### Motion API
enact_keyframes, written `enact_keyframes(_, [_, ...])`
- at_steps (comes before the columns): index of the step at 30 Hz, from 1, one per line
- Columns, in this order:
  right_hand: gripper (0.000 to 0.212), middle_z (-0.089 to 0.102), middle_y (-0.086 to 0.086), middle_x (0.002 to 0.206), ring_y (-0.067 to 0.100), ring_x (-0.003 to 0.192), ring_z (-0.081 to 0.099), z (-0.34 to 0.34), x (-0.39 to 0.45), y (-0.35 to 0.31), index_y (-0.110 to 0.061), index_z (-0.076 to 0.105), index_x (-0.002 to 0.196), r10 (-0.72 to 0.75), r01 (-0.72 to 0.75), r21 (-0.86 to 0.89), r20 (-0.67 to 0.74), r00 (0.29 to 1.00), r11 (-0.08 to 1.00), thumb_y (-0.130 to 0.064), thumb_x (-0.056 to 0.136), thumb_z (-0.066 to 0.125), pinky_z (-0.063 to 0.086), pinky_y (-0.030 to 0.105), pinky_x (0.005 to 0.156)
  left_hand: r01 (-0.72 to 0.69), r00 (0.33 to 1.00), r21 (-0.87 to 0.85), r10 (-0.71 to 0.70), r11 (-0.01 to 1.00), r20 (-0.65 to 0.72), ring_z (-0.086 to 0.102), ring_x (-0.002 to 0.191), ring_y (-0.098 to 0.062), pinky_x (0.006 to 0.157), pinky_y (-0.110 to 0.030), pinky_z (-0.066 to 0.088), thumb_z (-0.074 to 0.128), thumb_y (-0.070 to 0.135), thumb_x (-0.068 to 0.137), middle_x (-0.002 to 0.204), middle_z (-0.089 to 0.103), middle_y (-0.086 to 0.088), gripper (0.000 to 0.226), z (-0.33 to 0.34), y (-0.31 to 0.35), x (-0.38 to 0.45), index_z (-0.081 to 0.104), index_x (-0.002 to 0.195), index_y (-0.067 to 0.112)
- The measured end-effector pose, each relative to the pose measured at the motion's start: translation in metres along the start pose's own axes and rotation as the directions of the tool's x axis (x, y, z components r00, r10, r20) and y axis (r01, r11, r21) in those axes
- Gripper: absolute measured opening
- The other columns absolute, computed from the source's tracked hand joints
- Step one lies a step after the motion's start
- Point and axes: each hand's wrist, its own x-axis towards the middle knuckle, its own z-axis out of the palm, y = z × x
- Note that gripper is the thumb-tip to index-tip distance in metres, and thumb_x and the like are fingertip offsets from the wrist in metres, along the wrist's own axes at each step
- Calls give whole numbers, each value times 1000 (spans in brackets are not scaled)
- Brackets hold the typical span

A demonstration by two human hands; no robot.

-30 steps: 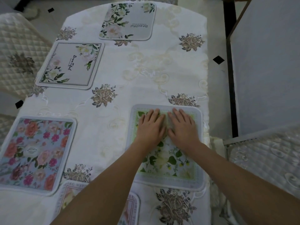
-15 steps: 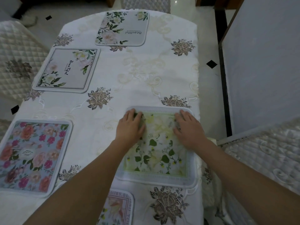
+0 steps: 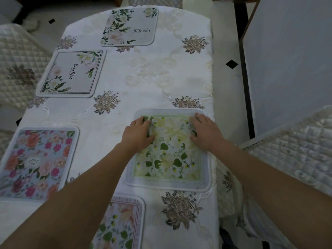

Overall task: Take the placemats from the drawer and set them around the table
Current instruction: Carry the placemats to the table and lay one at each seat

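Desk [image 3: 161, 72]: long, draped in a white embroidered cloth; quilted chairs stand at both sides.

Placemats, five in view, all flat on the desk:
- Pink-flower mat [image 3: 36, 164], left edge, near.
- Green-leaf mat [image 3: 168, 159], right edge, under both hands.
- "Beautiful" mat [image 3: 71, 74], left edge, far.
- Second "Beautiful" mat [image 3: 129, 26], far end.
- Pink-bordered mat [image 3: 122, 227], near end, partly cut off by the frame.

Left hand [image 3: 138, 135]: fingers out flat, pressing the green-leaf mat's left border.
Right hand [image 3: 204, 132]: fingers out flat, pressing the mat's right border.

Change: a second ago both hands lay side by side at the mat's middle; they have since slid apart to its two sides. The mat itself has not shifted on the cloth.

Reading: this looks like a smoothing stroke, so the mat is placed and being flattened. The far right edge carries no mat, so one place may remain.
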Motion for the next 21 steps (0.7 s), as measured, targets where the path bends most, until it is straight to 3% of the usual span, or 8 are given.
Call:
enact_keyframes(3, [64, 23, 9, 157, 26, 144, 21, 6, -28, -5, -16, 32, 146, -6, 6, -18, -10, 1000, 1000, -36, 90, 57, 24, 41, 115, -12, 996, -47, 7, 999, -94, 36, 135, -29, 101, -43, 41, 52, 46, 92, 152, 34, -9, 56, 19, 9, -40, 42, 141, 22])
enact_keyframes(8, [67, 22, 9, 158, 25, 146, 19, 35, -90, -2, -14, 31, 148, -51, 51, 17, -4, 999, 999, -29, 88, 57, 23, 44, 118, 26, 986, -100, -43, 995, -164, 39, 134, -31, 100, -42, 43, 55, 42, 93, 149, 40, -11, 51, 55, 3, -99, 49, 138, 19])
enact_keyframes(16, [65, 25, 11, 157, 25, 146, 19, 67, -157, -11, -10, 33, 148, -60, 66, 148, -45, 997, 987, -23, 90, 60, 24, 45, 118, 89, 975, -176, -122, 980, -186, 41, 130, -32, 101, -41, 44, 55, 35, 94, 146, 42, -13, 49, 84, 20, -163, 47, 139, 17])
enact_keyframes(21, [47, 43, 10, 141, 29, 130, 38, 58, -146, -18, -13, 49, 135, -3, 13, 98, -106, 994, 995, -26, 90, 57, 35, 43, 109, 117, 980, -173, -142, 978, -140, 44, 116, -27, 87, -39, 48, 57, 35, 91, 130, 47, -7, 44, 70, 20, -154, 51, 132, 21])
